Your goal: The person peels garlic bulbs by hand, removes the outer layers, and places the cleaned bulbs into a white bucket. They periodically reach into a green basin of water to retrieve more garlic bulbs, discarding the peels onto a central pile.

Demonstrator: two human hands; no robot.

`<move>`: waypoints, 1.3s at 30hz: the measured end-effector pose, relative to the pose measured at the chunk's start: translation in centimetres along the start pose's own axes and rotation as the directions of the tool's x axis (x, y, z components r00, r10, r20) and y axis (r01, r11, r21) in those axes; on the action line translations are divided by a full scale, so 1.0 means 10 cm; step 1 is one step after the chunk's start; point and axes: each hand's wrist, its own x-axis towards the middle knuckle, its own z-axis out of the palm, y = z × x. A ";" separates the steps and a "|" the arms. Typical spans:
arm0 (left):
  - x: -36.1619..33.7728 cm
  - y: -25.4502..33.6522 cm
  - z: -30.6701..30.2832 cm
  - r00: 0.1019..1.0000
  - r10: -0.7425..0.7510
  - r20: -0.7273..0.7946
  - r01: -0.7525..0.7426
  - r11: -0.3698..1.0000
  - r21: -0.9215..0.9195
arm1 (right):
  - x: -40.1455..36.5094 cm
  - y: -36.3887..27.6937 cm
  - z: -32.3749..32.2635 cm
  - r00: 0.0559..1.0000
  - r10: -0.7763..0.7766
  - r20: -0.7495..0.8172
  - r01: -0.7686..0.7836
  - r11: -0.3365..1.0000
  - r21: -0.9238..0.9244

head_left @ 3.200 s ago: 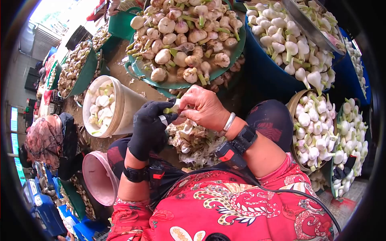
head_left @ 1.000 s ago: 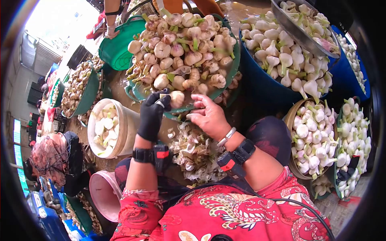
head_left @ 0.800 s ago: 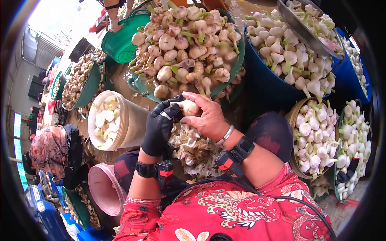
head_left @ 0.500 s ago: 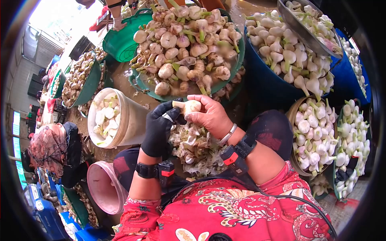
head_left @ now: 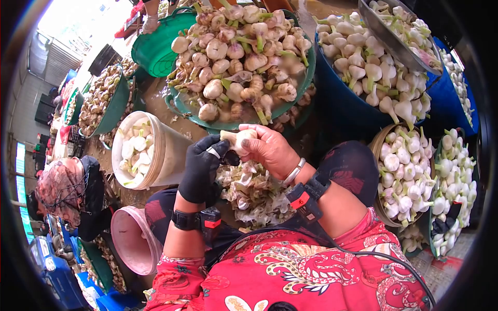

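Between my two hands is one garlic bulb (head_left: pixel 239 140), its cut stem pointing left. My left hand (head_left: pixel 203 167), in a black glove with a ring over it, is closed at the stem end. Bare, with a bangle at the wrist, my right hand (head_left: pixel 273 153) grips the bulb's round end between thumb and fingers. Below them lies a heap of peeled garlic skins (head_left: pixel 254 194) between my knees. Just beyond, a green tub (head_left: pixel 181 106) is piled high with unpeeled, soil-stained garlic.
A white bucket (head_left: pixel 165 155) of peeled garlic stands left, above a pink bucket (head_left: pixel 129 238). Right are a blue drum (head_left: pixel 332 103) and a basket (head_left: pixel 381 155) of white bulbs. Someone's hand (head_left: pixel 150 24) is by another green tub (head_left: pixel 155 49); a person in headwear (head_left: pixel 65 189) sits left.
Both hands have shifted very slightly left with the bulb, and my right thumb has moved up across it. The other person's hand at the far tub has moved a little.
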 end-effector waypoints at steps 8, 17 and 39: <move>-0.03 -0.02 0.05 0.999 -0.014 -0.035 0.013 1.000 -0.020 | -0.01 0.04 0.06 0.995 -0.070 -0.070 0.054 0.975 -0.218; 0.05 -0.19 -0.14 0.819 0.484 0.307 -0.504 0.355 0.787 | -0.07 0.03 -0.08 0.763 0.537 0.359 -0.613 0.777 0.141; -0.05 -0.09 -0.61 0.849 0.519 0.098 -0.418 0.547 0.725 | -0.17 0.19 0.15 0.894 0.110 0.434 0.423 0.109 -0.899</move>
